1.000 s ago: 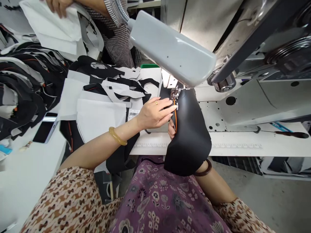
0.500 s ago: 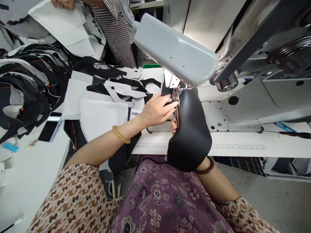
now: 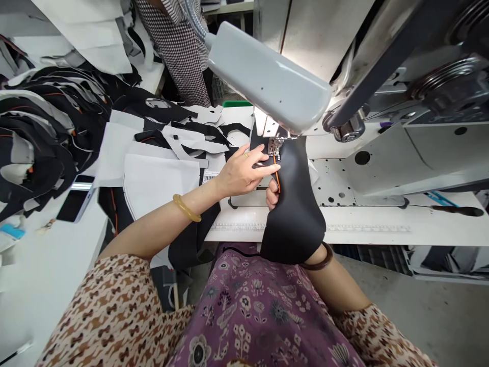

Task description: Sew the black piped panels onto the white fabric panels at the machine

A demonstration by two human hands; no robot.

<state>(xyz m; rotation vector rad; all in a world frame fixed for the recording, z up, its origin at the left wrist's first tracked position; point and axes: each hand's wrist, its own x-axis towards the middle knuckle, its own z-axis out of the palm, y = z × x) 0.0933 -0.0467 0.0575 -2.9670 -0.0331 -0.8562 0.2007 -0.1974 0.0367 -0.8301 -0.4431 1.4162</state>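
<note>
A black panel (image 3: 294, 204) with an orange strip (image 3: 276, 176) along its left edge lies under the metal presser foot (image 3: 273, 147) of a sewing machine. My left hand (image 3: 244, 171) rests with its fingers apart at the panel's edge, fingertips beside the foot and the orange strip. From beneath, my right hand (image 3: 272, 194) grips the panel; only its curled fingers show at the left edge, and the panel covers the rest of the hand.
White and black cut pieces (image 3: 162, 176) are spread left of the machine, with a phone (image 3: 75, 200) beyond them. A grey lamp head (image 3: 271, 76) hangs over the needle area. Another person's checked clothing (image 3: 173, 46) shows at the back. A screwdriver (image 3: 458, 209) lies right.
The view has shifted slightly. My right hand's fingers show more at the panel's edge, and my left hand's fingers are spread wider. The other person's hand at top left has left the view.
</note>
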